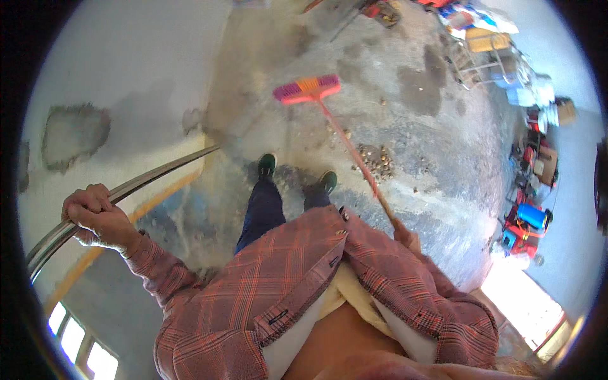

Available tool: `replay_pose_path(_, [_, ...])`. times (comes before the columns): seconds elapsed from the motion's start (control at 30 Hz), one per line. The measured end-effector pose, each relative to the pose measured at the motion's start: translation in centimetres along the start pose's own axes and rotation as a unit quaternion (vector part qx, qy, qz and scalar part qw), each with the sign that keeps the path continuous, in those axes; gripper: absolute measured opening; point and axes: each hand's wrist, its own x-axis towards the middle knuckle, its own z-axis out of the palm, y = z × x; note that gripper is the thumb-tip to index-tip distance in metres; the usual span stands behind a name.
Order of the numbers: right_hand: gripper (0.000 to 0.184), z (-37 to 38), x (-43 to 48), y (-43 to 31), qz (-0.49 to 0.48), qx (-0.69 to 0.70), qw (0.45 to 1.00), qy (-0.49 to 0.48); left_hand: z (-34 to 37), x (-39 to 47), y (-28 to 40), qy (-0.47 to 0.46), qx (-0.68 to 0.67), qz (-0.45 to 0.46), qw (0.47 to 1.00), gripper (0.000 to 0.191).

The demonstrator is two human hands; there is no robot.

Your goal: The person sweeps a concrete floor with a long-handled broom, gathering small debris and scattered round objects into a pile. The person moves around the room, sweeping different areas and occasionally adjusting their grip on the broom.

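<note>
My left hand [102, 216] is closed around a shiny metal pole [142, 183] at the left, whose far end reaches down near the wall base. In my right hand [407, 237] is the wooden part of a push broom's handle [351, 147]. The broom head [308, 89], pink with purple and orange bristles, is raised ahead of my feet, bristles facing away from me; whether it touches the floor I cannot tell. A pile of small debris [377, 161] lies on the concrete floor to the right of the handle.
A stained wall [142, 80] stands at the left. Along the right wall are a metal-framed item [479, 66], buckets [534, 118], a cardboard box [547, 166] and a blue cylinder [532, 216] among red equipment. A bright doorway [522, 304] lies at the lower right. Dark stains mark the floor.
</note>
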Motion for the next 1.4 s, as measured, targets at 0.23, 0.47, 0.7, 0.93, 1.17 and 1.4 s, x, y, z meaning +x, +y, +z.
replay_pose_path(0.23, [0.044, 0.7, 19.3, -14.6, -0.145, -0.196, 0.967, -0.073, -5.9, 1.0, 1.8, 0.126, 0.07, -0.007, 0.99, 0.024])
replay_pose_path(0.47, [0.056, 2.6, 25.2, -18.1, -0.201, -0.276, 0.938, -0.068, -10.0, 3.6, -0.7, 0.07, 0.021, -0.027, 0.997, 0.022])
replay_pose_path(0.7, [0.047, -6.6, 8.8, -10.8, 0.046, -0.33, 0.933, -0.135, -11.1, 5.4, -2.9, 0.072, 0.181, 0.02, 0.981, 0.027])
replay_pose_path(0.93, [0.037, -13.6, 4.5, -14.0, -0.042, -0.214, 0.974, -0.054, -12.1, 4.3, -3.5, 0.089, 0.133, -0.007, 0.987, 0.029])
replay_pose_path(1.17, [0.041, -4.8, 21.6, -23.1, -0.115, -0.109, 0.987, -0.03, -13.4, 3.5, -3.8, 0.104, 0.095, -0.032, 0.989, 0.032])
replay_pose_path(1.4, [0.05, 2.2, 25.7, -29.5, -0.135, -0.143, 0.978, -0.072, -15.0, 2.5, -4.0, 0.09, 0.115, -0.005, 0.989, 0.031])
